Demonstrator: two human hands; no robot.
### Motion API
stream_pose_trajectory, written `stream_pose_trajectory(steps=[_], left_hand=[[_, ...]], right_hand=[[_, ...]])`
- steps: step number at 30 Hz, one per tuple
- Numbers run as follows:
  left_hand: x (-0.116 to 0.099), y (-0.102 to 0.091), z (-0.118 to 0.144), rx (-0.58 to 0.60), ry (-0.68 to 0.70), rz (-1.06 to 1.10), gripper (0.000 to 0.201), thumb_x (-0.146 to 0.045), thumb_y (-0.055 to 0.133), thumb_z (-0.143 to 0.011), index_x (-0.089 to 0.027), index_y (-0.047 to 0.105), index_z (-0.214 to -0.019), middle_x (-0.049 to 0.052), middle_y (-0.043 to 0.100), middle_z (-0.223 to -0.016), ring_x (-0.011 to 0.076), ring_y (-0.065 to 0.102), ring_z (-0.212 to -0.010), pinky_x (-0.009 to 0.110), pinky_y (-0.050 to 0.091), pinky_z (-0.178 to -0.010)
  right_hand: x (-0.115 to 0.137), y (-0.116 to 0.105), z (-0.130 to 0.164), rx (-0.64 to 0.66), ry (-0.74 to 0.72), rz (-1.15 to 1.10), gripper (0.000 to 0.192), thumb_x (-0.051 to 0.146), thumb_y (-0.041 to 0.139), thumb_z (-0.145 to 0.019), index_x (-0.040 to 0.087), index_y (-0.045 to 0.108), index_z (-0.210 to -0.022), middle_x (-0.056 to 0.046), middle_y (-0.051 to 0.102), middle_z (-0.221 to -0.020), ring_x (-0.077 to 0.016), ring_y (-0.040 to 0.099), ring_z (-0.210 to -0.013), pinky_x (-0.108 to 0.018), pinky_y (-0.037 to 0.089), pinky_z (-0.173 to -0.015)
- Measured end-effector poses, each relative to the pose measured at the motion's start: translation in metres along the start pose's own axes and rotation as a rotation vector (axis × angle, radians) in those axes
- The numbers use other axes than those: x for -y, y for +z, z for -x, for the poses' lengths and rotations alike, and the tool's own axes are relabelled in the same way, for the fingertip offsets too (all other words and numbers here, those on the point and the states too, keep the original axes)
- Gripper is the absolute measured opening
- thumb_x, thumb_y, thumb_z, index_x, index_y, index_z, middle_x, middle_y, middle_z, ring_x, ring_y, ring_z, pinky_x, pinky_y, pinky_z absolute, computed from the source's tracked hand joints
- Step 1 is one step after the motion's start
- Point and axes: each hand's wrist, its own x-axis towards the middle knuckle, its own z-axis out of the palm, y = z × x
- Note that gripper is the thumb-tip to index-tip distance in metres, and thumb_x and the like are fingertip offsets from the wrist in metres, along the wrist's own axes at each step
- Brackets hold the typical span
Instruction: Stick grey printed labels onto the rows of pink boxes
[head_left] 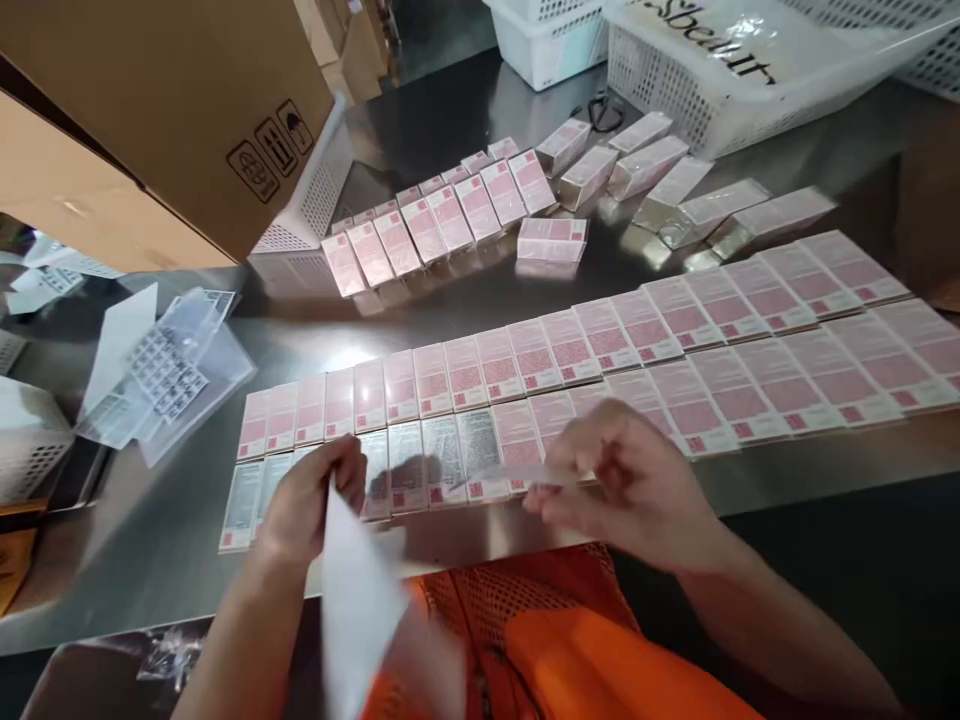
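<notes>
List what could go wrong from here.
The boxes lie side by side in close rows, so a bump from the right hand could knock several askew.
The clear strip it pinches appears to be over the front row and might catch there.
The sheet in the left hand hangs down and could crease.

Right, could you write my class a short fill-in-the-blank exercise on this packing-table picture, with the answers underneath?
1. The left hand grips a white sheet in front of clothing coloured ____.
2. The right hand pinches a thin, blurred strip above pink-and-white boxes laid flat in ____ adjoining rows.
3. The cardboard carton shows ____ framed symbols on its side.
4. A white basket under lettered plastic stands toward the picture's upper ____ corner.

Missing words: orange; two; three; right.
</notes>
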Motion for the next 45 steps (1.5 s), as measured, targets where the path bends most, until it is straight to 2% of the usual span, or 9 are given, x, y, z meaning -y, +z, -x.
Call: stream_pose_trajectory(steps=[4,7,10,14,20,24,27,35,45], left_hand=[[-0.001,0.047,-0.007,0.248,-0.067,-0.181,0.059,-0.058,0.07,-0.067,-0.021,0.035,-0.037,-0.005,0.034,-0.031,0.009,0.035,-0.024,0.023,0.025,-0.028],[-0.007,0.071,-0.013,0.274,0.017,-0.371,0.059,-0.056,0.067,-0.073,-0.02,0.035,-0.039,-0.003,0.04,-0.035,0.0111,0.046,-0.028,0.022,0.026,-0.032],[-0.018,0.085,-0.016,0.258,0.112,-0.519,0.047,-0.049,0.069,-0.074,-0.018,0.046,-0.048,-0.005,0.048,-0.042,0.0057,0.039,-0.026,0.02,0.02,-0.032],[-0.03,0.099,-0.011,0.388,0.099,-0.587,0.022,-0.039,0.073,-0.072,-0.018,0.065,-0.075,-0.003,0.06,-0.053,0.0056,0.043,-0.032,0.019,0.021,-0.035],[-0.02,0.116,-0.005,0.554,0.025,-0.606,0.035,-0.035,0.076,-0.07,-0.017,0.071,-0.1,0.003,0.067,-0.061,0.015,0.06,-0.053,0.022,0.039,-0.049],[0.0,0.12,-0.001,0.535,0.069,-0.609,0.02,-0.036,0.07,-0.076,-0.018,0.065,-0.078,0.0,0.063,-0.059,0.0127,0.056,-0.054,0.022,0.039,-0.053],[0.013,0.119,0.004,0.499,0.12,-0.652,0.025,-0.036,0.062,-0.083,-0.018,0.058,-0.065,-0.001,0.06,-0.055,0.0108,0.053,-0.053,0.022,0.037,-0.055],[0.037,0.123,0.016,0.334,0.063,-0.722,0.029,-0.04,0.054,-0.086,-0.019,0.06,-0.066,-0.001,0.061,-0.052,0.0135,0.054,-0.051,0.025,0.035,-0.053],[0.045,0.124,0.0,0.227,0.223,-1.072,0.042,-0.038,0.044,-0.09,-0.02,0.043,-0.052,0.0,0.052,-0.047,0.0134,0.043,-0.046,0.029,0.02,-0.051]], right_hand=[[-0.006,-0.03,-0.025,-0.096,-0.071,0.292,0.02,0.023,0.07,-0.084,0.024,0.051,-0.082,0.0,0.058,-0.086,-0.0146,0.062,-0.08,-0.031,0.052,-0.072],[-0.006,-0.044,-0.039,-0.154,-0.154,0.49,0.019,0.024,0.071,-0.083,0.022,0.053,-0.076,-0.005,0.06,-0.106,-0.0206,0.06,-0.103,-0.038,0.047,-0.09],[-0.004,-0.052,-0.044,-0.136,-0.098,0.365,0.023,0.023,0.069,-0.085,0.021,0.049,-0.075,-0.002,0.065,-0.094,-0.0183,0.064,-0.095,-0.033,0.049,-0.083],[-0.001,-0.06,-0.051,-0.104,0.091,0.194,0.029,0.026,0.075,-0.078,0.021,0.046,-0.077,0.005,0.055,-0.074,-0.0102,0.06,-0.066,-0.022,0.046,-0.058],[-0.007,-0.062,-0.063,0.125,0.353,-0.102,0.032,0.026,0.076,-0.075,0.02,0.046,-0.081,0.007,0.055,-0.072,-0.0074,0.059,-0.06,-0.02,0.05,-0.056],[-0.015,-0.06,-0.064,0.203,0.416,-0.199,0.033,0.024,0.077,-0.073,0.02,0.046,-0.081,0.008,0.053,-0.073,-0.0065,0.058,-0.058,-0.02,0.054,-0.055],[-0.019,-0.058,-0.063,0.214,0.466,-0.169,0.031,0.031,0.076,-0.076,0.02,0.048,-0.083,0.008,0.054,-0.073,-0.0074,0.059,-0.057,-0.023,0.055,-0.055],[-0.022,-0.05,-0.061,0.118,0.402,0.602,0.023,0.044,0.059,-0.089,0.021,0.062,-0.084,-0.001,0.068,-0.078,-0.0153,0.063,-0.072,-0.024,0.042,-0.058],[-0.035,-0.041,-0.068,0.148,0.455,0.854,0.026,0.045,0.061,-0.087,0.022,0.065,-0.077,0.0,0.069,-0.071,-0.0152,0.059,-0.062,-0.026,0.033,-0.052]])
